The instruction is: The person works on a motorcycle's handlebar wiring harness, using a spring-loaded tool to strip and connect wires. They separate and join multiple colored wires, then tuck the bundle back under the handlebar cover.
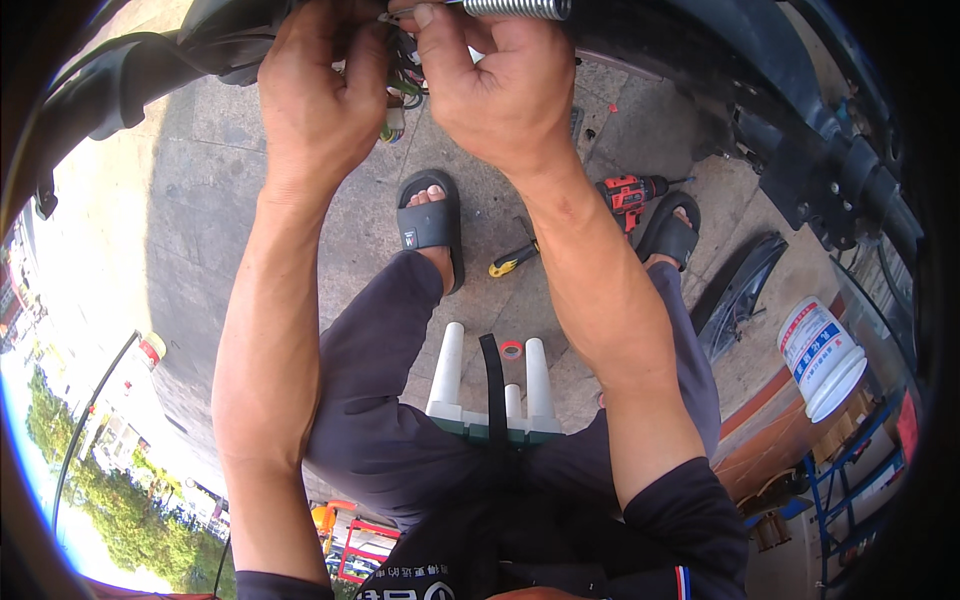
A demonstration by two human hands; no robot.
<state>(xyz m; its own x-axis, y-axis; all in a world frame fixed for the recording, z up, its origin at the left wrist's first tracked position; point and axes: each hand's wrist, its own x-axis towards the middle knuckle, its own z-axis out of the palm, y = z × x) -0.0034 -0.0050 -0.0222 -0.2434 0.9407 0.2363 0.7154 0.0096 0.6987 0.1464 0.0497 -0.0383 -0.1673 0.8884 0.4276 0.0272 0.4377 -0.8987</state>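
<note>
At the top of the head view, my two hands work close together under a dark vehicle frame. My right hand (500, 90) is closed, with thumb and fingertips around a slim metal tool (518, 9) whose shiny handle is ribbed like a coil. The tool's thin tip points left, toward my other hand. My left hand (325, 95) is closed in a pinch beside that tip. What its fingers hold is hidden. Dark wires (408, 75) hang between the hands, and a small green-and-yellow piece (392, 122) shows below them.
A red cordless drill (628, 195) lies beside my right foot. A yellow-and-black handled tool (513, 260) and a red tape roll (511, 350) are on the paving. I sit on a stool with white legs (447, 370). A white bucket (822, 360) and black plastic part (740, 285) lie right.
</note>
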